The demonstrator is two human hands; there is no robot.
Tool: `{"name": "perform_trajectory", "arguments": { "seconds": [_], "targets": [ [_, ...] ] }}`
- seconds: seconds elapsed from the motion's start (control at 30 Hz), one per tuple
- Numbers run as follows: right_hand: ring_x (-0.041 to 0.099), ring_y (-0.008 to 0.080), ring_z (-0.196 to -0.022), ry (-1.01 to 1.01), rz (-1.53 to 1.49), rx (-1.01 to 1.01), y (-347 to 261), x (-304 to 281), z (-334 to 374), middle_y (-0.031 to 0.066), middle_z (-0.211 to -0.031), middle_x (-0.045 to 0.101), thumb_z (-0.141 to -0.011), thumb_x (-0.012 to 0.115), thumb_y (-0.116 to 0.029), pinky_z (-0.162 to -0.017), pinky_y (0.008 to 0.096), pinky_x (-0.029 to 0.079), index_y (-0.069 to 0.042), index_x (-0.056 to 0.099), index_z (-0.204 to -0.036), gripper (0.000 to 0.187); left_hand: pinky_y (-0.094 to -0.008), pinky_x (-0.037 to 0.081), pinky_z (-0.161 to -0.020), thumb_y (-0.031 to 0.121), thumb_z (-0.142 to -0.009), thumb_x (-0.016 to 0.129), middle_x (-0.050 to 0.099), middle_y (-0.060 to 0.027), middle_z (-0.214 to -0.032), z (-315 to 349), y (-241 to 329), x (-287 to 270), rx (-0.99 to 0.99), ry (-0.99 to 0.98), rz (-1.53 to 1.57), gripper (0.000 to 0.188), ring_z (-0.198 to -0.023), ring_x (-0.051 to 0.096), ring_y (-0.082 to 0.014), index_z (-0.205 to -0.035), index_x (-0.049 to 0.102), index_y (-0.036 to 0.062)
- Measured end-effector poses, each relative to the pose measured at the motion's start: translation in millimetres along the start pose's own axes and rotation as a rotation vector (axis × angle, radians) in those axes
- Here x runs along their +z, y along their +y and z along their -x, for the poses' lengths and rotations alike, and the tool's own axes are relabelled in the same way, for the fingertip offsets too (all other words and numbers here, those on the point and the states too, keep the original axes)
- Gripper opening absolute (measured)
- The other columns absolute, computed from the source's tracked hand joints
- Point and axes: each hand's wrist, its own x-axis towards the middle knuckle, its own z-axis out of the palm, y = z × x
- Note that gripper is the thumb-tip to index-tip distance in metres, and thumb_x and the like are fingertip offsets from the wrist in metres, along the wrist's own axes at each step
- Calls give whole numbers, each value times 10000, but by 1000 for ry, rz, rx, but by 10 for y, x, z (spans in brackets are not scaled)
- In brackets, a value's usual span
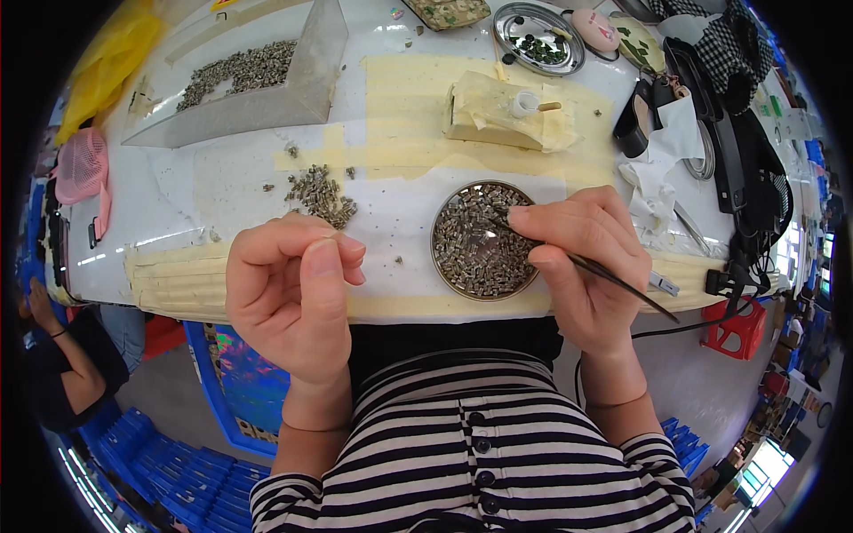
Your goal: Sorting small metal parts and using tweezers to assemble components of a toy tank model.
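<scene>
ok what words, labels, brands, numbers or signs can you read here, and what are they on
None readable enough to quote.
Pink rounded object: small mark, too small to read.
Round dish and thin dark tool in the right hand: no lettering visible.
Anything else: too small or blurred to tell.

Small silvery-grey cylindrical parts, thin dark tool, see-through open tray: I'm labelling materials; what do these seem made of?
Small silvery-grey cylindrical parts: probably metal, shiny, from their bright glints.
Thin dark tool: smooth, evenly dark surface, so coated metal or plastic.
See-through open tray: likely plastic, slightly hazy, by its translucent walls; glass possible.
</scene>
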Motion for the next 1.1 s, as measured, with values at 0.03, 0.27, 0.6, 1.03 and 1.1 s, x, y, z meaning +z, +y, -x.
{"name": "perform_trajectory", "arguments": {
  "seconds": [0.03,0.27,0.6,1.03,1.1],
  "targets": [
    [511,195,-689,26,-2,28,-2,-6,5,19,-807,665,-714,736,-142,-658,278,416,-75,693,-876,181,-207,444,-564,-14,-862,548,603,-114,-757,1,-2,0,1,1,0,62,-598,506,-94,-908,507,-12],
    [509,203,-686,-79,-123,-11,-15,-18,6,17,-746,645,-720,734,-172,-661,282,407,-78,670,-795,136,-207,444,-562,-10,-863,549,606,-115,-755,5,-13,6,2,3,-5,62,-599,513,-95,-911,510,-11],
    [497,207,-689,-98,-97,-38,7,-7,13,37,-747,646,-788,662,-212,-651,291,404,-51,669,-804,162,-207,442,-559,-6,-868,545,606,-120,-758,-4,-4,10,7,-6,-10,61,-597,513,-97,-915,507,-10],
    [508,202,-687,-51,-145,7,1,-32,29,20,-718,631,-735,719,-159,-645,286,393,-77,661,-774,108,-215,382,-498,28,-900,493,565,-101,-734,-10,-5,36,32,-26,-61,49,-627,480,-126,-917,528,-1],
    [509,202,-691,-65,-143,-5,1,-28,22,17,-732,635,-727,728,-172,-646,287,398,-78,665,-790,130,-215,382,-498,25,-901,491,565,-102,-734,-7,-3,36,29,-20,-61,48,-627,480,-126,-918,527,-2]
  ]
}}
